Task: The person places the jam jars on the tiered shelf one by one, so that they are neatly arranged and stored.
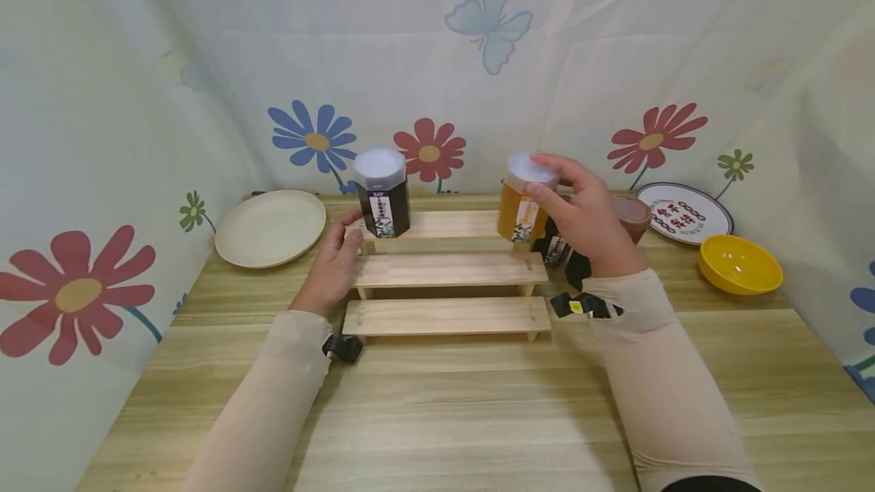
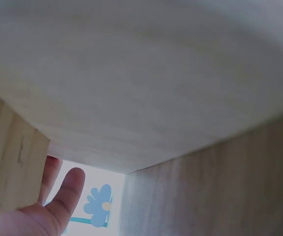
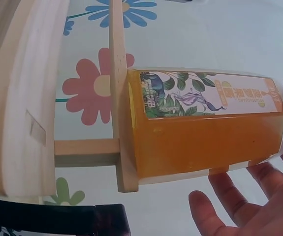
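Note:
A three-tier wooden rack (image 1: 451,270) stands on the table. On its top tier, at the left, a dark hexagonal jar (image 1: 388,211) with a whitish lid stands upright. At the right end an amber jar (image 1: 514,209) with a label sits on that tier, also seen in the right wrist view. My right hand (image 1: 589,215) holds it by the lid between thumb and finger, other fingers beside its wall. My left hand (image 1: 330,264) is at the rack's left end, its fingers (image 2: 68,194) fairly straight beside the wood; whether they touch it is hidden.
Behind my right hand stand a reddish-brown jar (image 1: 632,215) and a dark labelled jar (image 1: 552,247), partly hidden. A patterned plate (image 1: 714,222) and a yellow bowl (image 1: 740,264) are at the right. A cream plate (image 1: 270,230) lies at the left. A flowered curtain (image 1: 383,36) hangs behind.

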Action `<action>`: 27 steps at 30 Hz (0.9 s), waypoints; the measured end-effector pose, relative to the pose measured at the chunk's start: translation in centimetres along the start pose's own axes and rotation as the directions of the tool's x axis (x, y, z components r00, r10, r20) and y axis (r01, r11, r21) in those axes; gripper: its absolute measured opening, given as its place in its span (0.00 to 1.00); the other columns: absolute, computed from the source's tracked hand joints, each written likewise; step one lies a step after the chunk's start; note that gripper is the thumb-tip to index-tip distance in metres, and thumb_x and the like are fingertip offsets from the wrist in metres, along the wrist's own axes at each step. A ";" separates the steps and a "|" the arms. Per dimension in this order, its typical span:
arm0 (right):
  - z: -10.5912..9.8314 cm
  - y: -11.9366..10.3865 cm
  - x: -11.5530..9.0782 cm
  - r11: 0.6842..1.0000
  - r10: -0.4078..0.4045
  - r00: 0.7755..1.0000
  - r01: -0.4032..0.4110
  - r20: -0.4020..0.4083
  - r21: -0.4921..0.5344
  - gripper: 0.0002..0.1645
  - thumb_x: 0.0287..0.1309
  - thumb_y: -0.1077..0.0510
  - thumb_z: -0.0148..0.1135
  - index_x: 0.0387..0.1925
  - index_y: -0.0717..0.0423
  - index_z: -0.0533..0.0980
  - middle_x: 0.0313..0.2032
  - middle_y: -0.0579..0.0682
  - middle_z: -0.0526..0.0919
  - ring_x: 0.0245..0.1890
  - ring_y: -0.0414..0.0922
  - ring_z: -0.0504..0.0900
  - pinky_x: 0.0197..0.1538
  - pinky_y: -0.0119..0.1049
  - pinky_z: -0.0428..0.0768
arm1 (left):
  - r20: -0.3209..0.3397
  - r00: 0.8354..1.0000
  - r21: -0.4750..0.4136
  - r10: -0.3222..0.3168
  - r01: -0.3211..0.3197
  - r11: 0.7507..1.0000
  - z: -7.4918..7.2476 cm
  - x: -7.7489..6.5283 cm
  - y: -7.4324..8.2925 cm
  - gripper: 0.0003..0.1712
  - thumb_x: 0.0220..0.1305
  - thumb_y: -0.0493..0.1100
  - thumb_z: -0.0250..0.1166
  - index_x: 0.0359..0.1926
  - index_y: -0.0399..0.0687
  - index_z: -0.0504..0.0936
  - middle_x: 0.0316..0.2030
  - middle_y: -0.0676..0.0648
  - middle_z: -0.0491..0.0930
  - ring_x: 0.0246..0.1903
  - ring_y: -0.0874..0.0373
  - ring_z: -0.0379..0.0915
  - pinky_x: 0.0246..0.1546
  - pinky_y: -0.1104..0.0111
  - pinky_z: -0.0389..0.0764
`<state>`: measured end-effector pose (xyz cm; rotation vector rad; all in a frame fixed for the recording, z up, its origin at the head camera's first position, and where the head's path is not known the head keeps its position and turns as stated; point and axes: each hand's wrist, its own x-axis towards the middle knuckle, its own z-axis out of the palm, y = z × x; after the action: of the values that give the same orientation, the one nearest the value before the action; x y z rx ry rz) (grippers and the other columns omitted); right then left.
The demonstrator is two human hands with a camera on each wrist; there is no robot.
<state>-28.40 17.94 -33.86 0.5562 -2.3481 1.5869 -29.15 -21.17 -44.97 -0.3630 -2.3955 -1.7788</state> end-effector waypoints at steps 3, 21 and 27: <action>0.3 0.2 0.3 1.000 0.003 1.000 -0.003 0.005 0.025 0.27 0.76 0.60 0.61 0.72 0.56 0.73 0.69 0.58 0.74 0.57 0.45 0.73 0.53 0.29 0.78 | 0.002 1.000 0.003 -0.005 0.005 1.000 0.0 0.0 0.1 0.27 0.87 0.47 0.44 0.79 0.45 0.60 0.79 0.42 0.59 0.79 0.48 0.50 0.79 0.46 0.50; 1.7 0.2 1.2 0.997 -0.006 0.999 0.003 0.042 0.074 0.27 0.76 0.61 0.61 0.72 0.56 0.73 0.69 0.59 0.72 0.58 0.47 0.72 0.53 0.31 0.79 | 0.000 1.000 -0.002 -0.017 0.017 1.000 0.0 0.0 0.1 0.27 0.87 0.47 0.44 0.79 0.45 0.61 0.79 0.42 0.59 0.79 0.49 0.51 0.79 0.48 0.50; 2.1 0.1 1.5 0.997 -0.019 0.999 0.015 0.051 0.070 0.27 0.76 0.60 0.61 0.73 0.55 0.73 0.67 0.60 0.73 0.56 0.48 0.72 0.49 0.30 0.79 | -0.002 1.000 -0.001 -0.010 0.010 1.000 0.0 0.0 0.2 0.27 0.87 0.47 0.44 0.79 0.45 0.61 0.79 0.42 0.59 0.79 0.49 0.51 0.79 0.48 0.50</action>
<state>-29.76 15.76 -34.17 0.6377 -2.3258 1.6714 -29.13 -21.14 -44.80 -0.3497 -2.3986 -1.7841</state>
